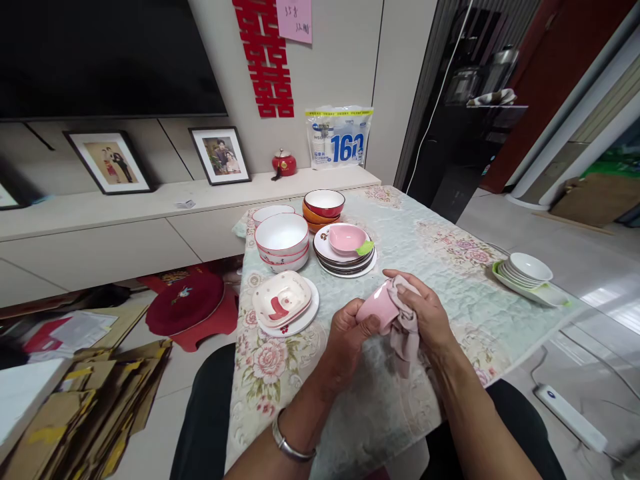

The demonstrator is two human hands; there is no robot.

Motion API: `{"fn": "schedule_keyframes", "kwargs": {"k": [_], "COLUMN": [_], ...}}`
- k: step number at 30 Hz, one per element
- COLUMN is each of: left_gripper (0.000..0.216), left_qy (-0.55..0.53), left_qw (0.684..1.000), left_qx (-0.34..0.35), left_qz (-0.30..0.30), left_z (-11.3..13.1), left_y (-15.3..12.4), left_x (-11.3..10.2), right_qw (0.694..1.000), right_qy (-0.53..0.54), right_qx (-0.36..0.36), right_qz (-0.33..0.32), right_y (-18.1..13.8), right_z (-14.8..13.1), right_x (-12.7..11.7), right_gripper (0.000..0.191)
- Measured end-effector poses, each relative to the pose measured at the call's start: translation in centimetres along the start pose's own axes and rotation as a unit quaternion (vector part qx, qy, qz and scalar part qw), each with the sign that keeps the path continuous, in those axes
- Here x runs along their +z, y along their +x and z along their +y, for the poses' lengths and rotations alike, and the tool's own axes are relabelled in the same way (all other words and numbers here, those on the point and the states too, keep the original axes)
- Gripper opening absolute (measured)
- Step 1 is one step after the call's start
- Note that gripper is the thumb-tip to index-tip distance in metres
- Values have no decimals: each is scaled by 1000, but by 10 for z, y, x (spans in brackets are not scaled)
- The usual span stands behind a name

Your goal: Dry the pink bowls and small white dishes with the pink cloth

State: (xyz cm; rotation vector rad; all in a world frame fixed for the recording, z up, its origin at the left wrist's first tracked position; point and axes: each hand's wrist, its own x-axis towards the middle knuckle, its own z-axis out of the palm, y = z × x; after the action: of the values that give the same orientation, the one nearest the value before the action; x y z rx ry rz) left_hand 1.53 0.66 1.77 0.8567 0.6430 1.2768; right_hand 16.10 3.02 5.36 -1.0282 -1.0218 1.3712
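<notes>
My left hand (345,343) grips a small glossy pink bowl (379,308), tilted above the near part of the table. A greyish-pink cloth (405,337) is bunched in my right hand (427,310) and pressed against the bowl's right side; its loose end hangs down. Most of the bowl's inside is hidden. Just beyond my hands, another pink bowl (346,238) with a green leaf-shaped handle rests on a stack of dark-rimmed plates (345,270). To the left, cream square bowls (281,297) sit on a white plate (311,313).
White red-rimmed bowls (283,235) and orange and red bowls (324,208) stand stacked at the back. Small white bowls (531,268) lie on a green-edged dish (543,293) by the table's right edge. A red stool (187,303) and flattened cardboard (100,400) are at left.
</notes>
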Motion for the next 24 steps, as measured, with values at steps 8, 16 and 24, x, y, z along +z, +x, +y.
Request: {"fn": "schedule_keyframes", "kwargs": {"k": [8, 16, 24], "left_gripper": [40, 38, 29], "left_qy": [-81, -25, 58], "left_qw": [997, 1000, 997], "left_qx": [-10, -18, -13], "left_qz": [10, -2, -43], "left_z": [3, 5, 3], "left_y": [5, 5, -1], "left_x": [2, 1, -3], "right_qw": [993, 992, 920], "right_qy": [104, -112, -312], "right_qx": [48, -55, -233], "right_qz": [32, 33, -48], "right_y": [3, -8, -15], "right_z": [0, -8, -11], "right_x": [-2, -5, 8], "right_gripper": [44, 36, 20]}}
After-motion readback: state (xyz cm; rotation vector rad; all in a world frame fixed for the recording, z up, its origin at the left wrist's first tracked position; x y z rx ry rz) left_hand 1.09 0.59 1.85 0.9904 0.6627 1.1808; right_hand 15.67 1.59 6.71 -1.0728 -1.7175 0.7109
